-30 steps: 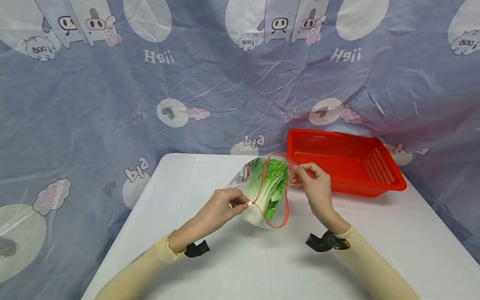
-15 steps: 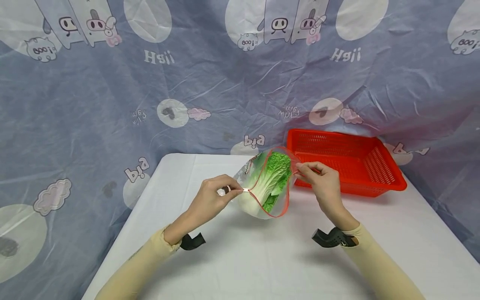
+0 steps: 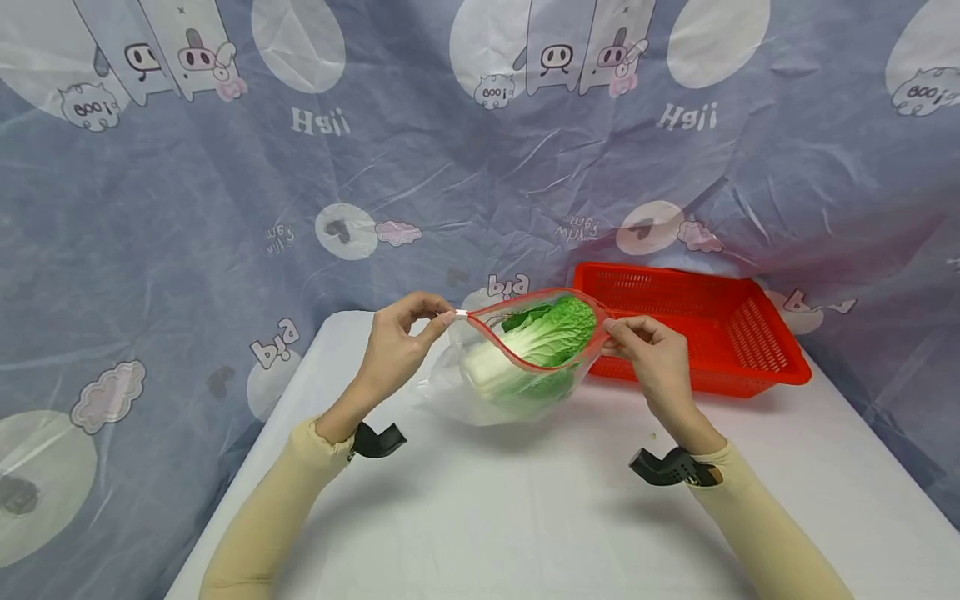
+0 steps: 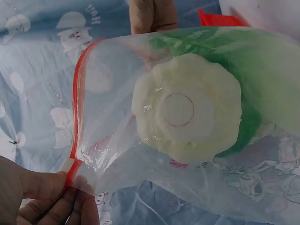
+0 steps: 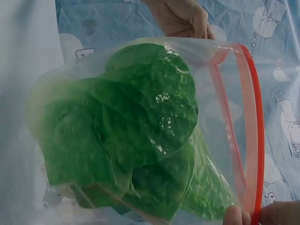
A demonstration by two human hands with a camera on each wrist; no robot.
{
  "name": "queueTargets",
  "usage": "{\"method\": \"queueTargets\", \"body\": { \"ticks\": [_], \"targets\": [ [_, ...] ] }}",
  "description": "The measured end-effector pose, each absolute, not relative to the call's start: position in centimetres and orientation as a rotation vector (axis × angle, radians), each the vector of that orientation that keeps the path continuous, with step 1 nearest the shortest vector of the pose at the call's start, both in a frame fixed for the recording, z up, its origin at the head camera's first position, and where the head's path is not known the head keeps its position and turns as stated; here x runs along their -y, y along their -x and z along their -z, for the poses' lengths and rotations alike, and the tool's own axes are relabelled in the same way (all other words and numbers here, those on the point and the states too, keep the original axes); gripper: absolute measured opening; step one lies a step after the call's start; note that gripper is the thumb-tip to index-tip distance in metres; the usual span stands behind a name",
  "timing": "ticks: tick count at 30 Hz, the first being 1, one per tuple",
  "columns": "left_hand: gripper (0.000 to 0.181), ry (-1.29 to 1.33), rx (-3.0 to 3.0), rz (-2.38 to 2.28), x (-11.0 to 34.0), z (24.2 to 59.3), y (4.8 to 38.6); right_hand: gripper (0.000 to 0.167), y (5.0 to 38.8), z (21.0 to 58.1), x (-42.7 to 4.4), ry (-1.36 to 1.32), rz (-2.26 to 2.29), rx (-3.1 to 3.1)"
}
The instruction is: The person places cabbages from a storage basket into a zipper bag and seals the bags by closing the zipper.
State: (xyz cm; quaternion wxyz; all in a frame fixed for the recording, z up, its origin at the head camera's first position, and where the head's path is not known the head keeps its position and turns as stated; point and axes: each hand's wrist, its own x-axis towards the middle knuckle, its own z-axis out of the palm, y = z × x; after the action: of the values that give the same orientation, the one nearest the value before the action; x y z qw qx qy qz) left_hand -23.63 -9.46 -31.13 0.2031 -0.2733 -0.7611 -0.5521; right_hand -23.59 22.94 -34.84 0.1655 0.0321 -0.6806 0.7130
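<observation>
A clear zip bag (image 3: 457,404) with a red-edged mouth hangs between my hands, its mouth parted and facing up. Inside lies a napa cabbage (image 3: 551,333), white base to the left and green leaves to the right. My left hand (image 3: 396,346) pinches the left corner at the white slider (image 3: 461,314). At the opposite corner, my right hand (image 3: 658,358) pinches the red edge between thumb and fingers. Through the film, the left wrist view has the round pale cabbage base (image 4: 187,110); the right wrist view has the green leaves (image 5: 145,112).
Behind my right hand stands a red perforated plastic basket (image 3: 720,382), at the back right of the white table (image 3: 525,517). A small green scrap (image 3: 653,436) lies near my right wrist. A patterned blue-grey cloth (image 3: 420,167) hangs behind the table.
My left hand has risen and moved left with the slider, while my right hand shifted slightly right. The bag's mouth now stretches wide and faces up, and the cabbage lies more level.
</observation>
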Motion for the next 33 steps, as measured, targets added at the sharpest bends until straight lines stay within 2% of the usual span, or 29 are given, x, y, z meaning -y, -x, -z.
{"method": "queueTargets", "body": {
  "ticks": [6,14,23,33],
  "targets": [
    [0.011,0.748,2.051,1.595,10.3,29.8,23.6,0.025,23.7,34.6,-23.1,-0.087,-1.944,2.063],
    [0.015,0.680,1.924,1.705,11.2,30.2,25.4,0.048,24.5,34.8,-22.9,-0.175,-1.947,2.272],
    [0.017,0.646,1.926,1.735,10.9,30.9,25.5,0.037,24.4,35.6,-22.9,-0.381,-1.952,2.327],
    [0.021,0.638,1.909,1.786,11.6,31.0,25.8,0.038,24.7,35.7,-22.9,-0.522,-2.051,2.159]
  ]
}}
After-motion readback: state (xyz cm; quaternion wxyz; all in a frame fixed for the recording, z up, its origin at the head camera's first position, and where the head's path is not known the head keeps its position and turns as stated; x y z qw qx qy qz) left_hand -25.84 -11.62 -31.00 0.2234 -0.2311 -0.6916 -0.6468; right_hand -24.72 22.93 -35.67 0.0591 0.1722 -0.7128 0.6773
